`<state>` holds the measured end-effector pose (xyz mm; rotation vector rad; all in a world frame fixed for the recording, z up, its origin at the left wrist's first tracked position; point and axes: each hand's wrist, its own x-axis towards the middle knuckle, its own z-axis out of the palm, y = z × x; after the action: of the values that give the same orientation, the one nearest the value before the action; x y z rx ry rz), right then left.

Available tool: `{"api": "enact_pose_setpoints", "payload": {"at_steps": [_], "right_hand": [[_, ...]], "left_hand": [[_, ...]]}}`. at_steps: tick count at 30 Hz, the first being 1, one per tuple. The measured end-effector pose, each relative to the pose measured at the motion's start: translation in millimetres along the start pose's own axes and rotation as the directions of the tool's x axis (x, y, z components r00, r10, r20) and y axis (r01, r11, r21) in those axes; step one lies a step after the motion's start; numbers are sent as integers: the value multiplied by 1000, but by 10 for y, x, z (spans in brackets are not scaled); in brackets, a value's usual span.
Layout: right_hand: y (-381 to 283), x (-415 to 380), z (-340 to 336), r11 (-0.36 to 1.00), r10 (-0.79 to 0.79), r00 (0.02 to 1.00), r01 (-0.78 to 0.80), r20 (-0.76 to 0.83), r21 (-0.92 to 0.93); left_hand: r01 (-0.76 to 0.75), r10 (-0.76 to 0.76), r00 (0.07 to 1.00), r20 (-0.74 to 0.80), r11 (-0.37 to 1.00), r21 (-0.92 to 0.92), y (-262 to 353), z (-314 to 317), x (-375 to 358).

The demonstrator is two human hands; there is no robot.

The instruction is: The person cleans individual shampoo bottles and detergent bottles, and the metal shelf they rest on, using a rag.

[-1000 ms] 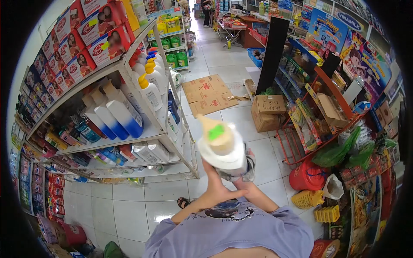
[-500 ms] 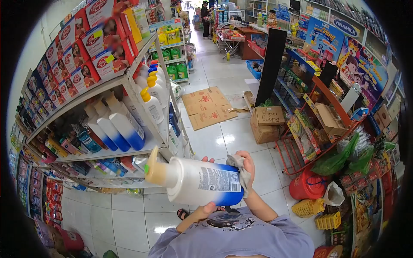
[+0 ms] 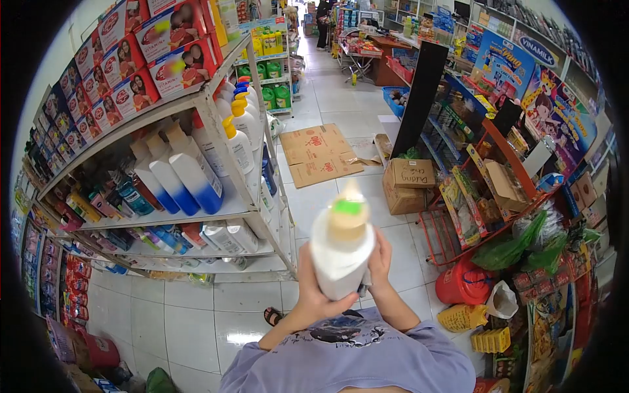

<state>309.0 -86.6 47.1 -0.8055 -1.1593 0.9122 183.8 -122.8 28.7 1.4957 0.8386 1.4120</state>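
Note:
A large white pump bottle point(image 3: 341, 259) with a beige pump top stands nearly upright between my hands, its top toward the camera and slightly blurred. My left hand point(image 3: 318, 285) is wrapped round its left side, thumb across the lower front. On the right side my right hand point(image 3: 380, 265) grips the bottle. A small bit of grey cloth point(image 3: 365, 283) shows beside the right palm; most of it is hidden. Similar white and blue bottles point(image 3: 190, 173) stand on the shelf at left.
A metal shelf point(image 3: 229, 131) with boxes and bottles rises at left. Flattened cardboard point(image 3: 318, 154) lies on the tiled floor ahead. Stacked cartons point(image 3: 406, 190), a red rack point(image 3: 439, 239) and a red bucket point(image 3: 462, 280) stand at right. A person point(image 3: 324, 23) is far back.
The bottle has swung from lying sideways to nearly upright, pump toward the camera. My left hand has moved up along its side, and the cloth is now mostly hidden.

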Motion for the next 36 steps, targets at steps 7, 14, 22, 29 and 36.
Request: {"api": "enact_pose_setpoints", "payload": {"at_steps": [7,14,22,29,36], "right_hand": [[-347,327,-36,909,-413,893,416,-182,-20],[113,122,-127,908,-391,910,357,-136,-221],[538,-154,-268,991,133,990,-134,39,20],[170,606,-301,968,-165,986,161,-4,-191],[535,121,-279,976,114,991,-98,74,-193]], "left_hand": [[-149,122,987,109,943,299,5,102,92],[-179,152,981,117,946,271,-92,74,198],[259,-236,963,127,942,-213,-237,-31,295],[601,-500,795,344,571,-559,-467,11,215],[375,-358,925,125,816,-439,-455,-80,368]]}}
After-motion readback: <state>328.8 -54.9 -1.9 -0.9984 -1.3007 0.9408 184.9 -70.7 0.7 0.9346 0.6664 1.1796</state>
